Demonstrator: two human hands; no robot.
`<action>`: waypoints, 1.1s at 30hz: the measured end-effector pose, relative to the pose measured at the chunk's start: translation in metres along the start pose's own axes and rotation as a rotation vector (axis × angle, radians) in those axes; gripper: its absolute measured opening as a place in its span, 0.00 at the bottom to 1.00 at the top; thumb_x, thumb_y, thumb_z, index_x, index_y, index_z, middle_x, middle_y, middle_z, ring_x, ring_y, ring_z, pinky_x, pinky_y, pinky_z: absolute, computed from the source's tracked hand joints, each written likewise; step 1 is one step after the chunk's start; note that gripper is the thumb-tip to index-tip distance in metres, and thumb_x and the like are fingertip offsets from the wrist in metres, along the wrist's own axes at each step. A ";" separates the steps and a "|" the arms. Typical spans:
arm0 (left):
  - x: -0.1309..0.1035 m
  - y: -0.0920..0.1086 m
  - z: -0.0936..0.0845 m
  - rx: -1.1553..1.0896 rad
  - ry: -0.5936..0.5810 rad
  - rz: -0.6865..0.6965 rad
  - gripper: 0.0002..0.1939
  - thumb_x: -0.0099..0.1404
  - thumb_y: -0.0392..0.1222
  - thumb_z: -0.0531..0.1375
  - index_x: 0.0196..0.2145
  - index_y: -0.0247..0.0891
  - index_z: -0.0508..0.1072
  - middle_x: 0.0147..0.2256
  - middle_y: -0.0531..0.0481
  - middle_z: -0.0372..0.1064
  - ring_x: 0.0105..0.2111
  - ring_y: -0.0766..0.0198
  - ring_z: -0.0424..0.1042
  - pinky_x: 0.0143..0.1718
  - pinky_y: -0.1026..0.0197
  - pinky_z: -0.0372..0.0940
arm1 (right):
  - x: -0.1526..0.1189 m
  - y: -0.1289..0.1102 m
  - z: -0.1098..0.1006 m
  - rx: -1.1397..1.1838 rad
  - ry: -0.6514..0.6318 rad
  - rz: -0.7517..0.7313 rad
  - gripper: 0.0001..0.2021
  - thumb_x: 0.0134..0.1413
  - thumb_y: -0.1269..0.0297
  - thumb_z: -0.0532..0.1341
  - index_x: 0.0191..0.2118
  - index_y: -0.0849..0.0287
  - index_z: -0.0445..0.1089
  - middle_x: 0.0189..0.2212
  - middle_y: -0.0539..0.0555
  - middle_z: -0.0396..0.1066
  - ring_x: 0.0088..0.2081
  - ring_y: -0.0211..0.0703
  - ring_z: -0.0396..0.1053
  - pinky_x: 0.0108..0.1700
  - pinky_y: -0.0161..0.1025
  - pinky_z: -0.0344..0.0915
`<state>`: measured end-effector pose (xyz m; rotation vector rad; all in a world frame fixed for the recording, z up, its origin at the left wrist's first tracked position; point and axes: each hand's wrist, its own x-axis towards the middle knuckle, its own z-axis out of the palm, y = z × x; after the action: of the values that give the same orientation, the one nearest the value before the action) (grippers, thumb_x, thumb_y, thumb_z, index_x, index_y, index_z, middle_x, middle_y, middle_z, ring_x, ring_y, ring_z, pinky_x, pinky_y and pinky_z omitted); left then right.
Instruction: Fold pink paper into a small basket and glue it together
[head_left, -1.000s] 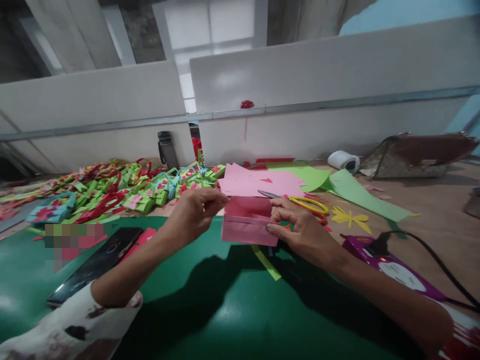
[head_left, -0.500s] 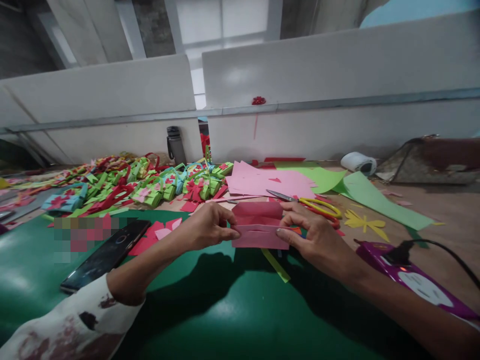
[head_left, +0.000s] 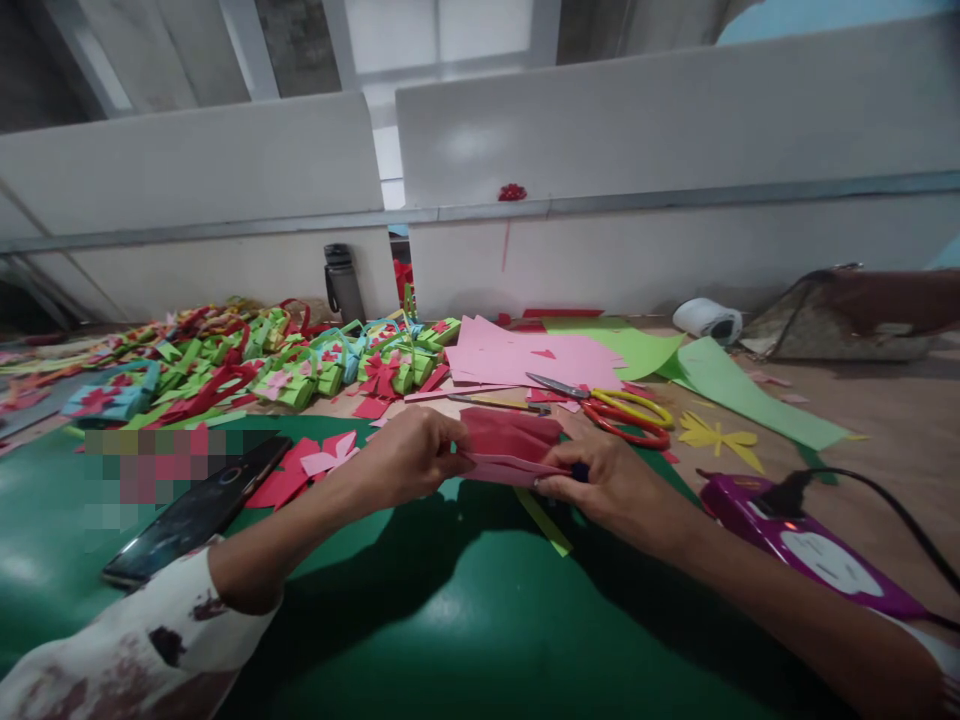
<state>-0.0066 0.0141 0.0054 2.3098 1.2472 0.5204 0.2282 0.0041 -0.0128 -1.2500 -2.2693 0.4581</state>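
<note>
Here, hands (head_left: 420,452) (head_left: 611,485) hold a gaping pink pouch (head_left: 511,440).

One bottle (head_left: 344,287), one phone (head_left: 202,518), one handbag (head_left: 862,312), apparently one folded pink paper (head_left: 511,433).

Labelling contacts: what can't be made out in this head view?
Head view:
Pink folded paper: right end hidden by the right hand.
Dark blue item: partly covered by that hand; identity unclear.
Handbag: cut off by the right edge.
Far-left paper scraps: too blurred to count.

Bare hands (head_left: 424,450) near each other, fingers (head_left: 451,462) pinched inward, forearms (head_left: 319,525) slanting together.
</note>
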 end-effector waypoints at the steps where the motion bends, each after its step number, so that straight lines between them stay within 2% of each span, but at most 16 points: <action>1: 0.000 0.002 0.000 0.041 0.005 0.001 0.06 0.58 0.38 0.59 0.26 0.36 0.74 0.18 0.58 0.57 0.19 0.73 0.55 0.20 0.69 0.47 | 0.000 -0.001 0.000 -0.001 0.003 -0.007 0.08 0.50 0.67 0.61 0.22 0.56 0.70 0.39 0.56 0.70 0.49 0.54 0.66 0.49 0.49 0.62; 4: 0.000 0.004 0.001 0.135 0.012 -0.008 0.05 0.57 0.36 0.61 0.25 0.37 0.75 0.16 0.58 0.57 0.18 0.73 0.56 0.20 0.69 0.46 | -0.002 -0.003 0.000 -0.023 0.008 -0.008 0.10 0.52 0.68 0.59 0.22 0.57 0.69 0.37 0.55 0.69 0.44 0.51 0.67 0.46 0.46 0.64; 10: 0.002 0.004 0.001 0.272 0.050 -0.011 0.06 0.57 0.37 0.61 0.23 0.38 0.75 0.16 0.58 0.60 0.19 0.71 0.58 0.21 0.67 0.47 | -0.001 -0.007 -0.001 0.007 0.012 -0.073 0.09 0.52 0.68 0.59 0.23 0.57 0.71 0.45 0.54 0.68 0.46 0.49 0.67 0.48 0.45 0.64; 13: -0.001 0.008 0.003 0.392 0.157 0.018 0.03 0.57 0.39 0.63 0.29 0.39 0.77 0.23 0.54 0.69 0.24 0.67 0.65 0.25 0.66 0.52 | -0.001 -0.007 0.001 -0.020 0.069 -0.086 0.07 0.52 0.69 0.60 0.25 0.57 0.72 0.45 0.55 0.69 0.48 0.50 0.66 0.50 0.46 0.63; 15: -0.004 0.011 0.007 0.428 0.245 0.054 0.07 0.58 0.41 0.63 0.35 0.40 0.77 0.30 0.50 0.73 0.28 0.64 0.68 0.28 0.65 0.56 | -0.001 -0.006 0.003 -0.037 0.081 -0.115 0.07 0.52 0.69 0.60 0.26 0.57 0.73 0.46 0.56 0.68 0.50 0.51 0.64 0.52 0.48 0.62; 20: -0.008 0.018 0.020 0.249 0.334 0.211 0.09 0.61 0.36 0.60 0.40 0.40 0.75 0.42 0.47 0.73 0.37 0.62 0.71 0.37 0.63 0.63 | -0.001 -0.003 0.007 -0.048 0.089 -0.164 0.07 0.53 0.69 0.59 0.26 0.58 0.72 0.46 0.57 0.69 0.50 0.52 0.64 0.51 0.49 0.62; 23: -0.006 0.020 0.026 0.132 0.263 0.240 0.09 0.61 0.36 0.59 0.40 0.41 0.75 0.40 0.48 0.74 0.40 0.61 0.71 0.40 0.63 0.63 | -0.002 -0.003 0.008 -0.070 0.089 -0.178 0.06 0.53 0.70 0.59 0.29 0.59 0.74 0.46 0.59 0.69 0.51 0.53 0.63 0.53 0.50 0.61; 27: -0.001 0.023 0.034 0.082 0.125 0.169 0.08 0.61 0.34 0.58 0.36 0.38 0.76 0.35 0.47 0.75 0.34 0.61 0.72 0.36 0.63 0.63 | -0.003 -0.004 0.010 -0.054 0.075 -0.184 0.06 0.52 0.71 0.60 0.28 0.59 0.73 0.47 0.60 0.67 0.51 0.53 0.64 0.52 0.50 0.62; 30: 0.001 0.023 0.038 0.065 0.123 0.099 0.08 0.61 0.33 0.56 0.33 0.36 0.76 0.31 0.46 0.75 0.31 0.63 0.71 0.33 0.64 0.62 | -0.003 -0.005 0.011 -0.032 0.098 -0.204 0.07 0.51 0.73 0.60 0.24 0.58 0.70 0.47 0.59 0.68 0.51 0.53 0.63 0.53 0.52 0.61; 33: 0.002 0.022 0.039 0.101 0.137 0.055 0.08 0.59 0.31 0.56 0.28 0.34 0.75 0.26 0.47 0.73 0.26 0.65 0.68 0.28 0.66 0.59 | -0.003 -0.004 0.012 -0.046 0.110 -0.219 0.07 0.50 0.74 0.60 0.24 0.58 0.69 0.45 0.58 0.69 0.52 0.54 0.63 0.53 0.53 0.61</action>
<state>0.0300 -0.0031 -0.0143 2.4341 1.3031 0.6581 0.2195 -0.0013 -0.0213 -1.0066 -2.3004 0.2522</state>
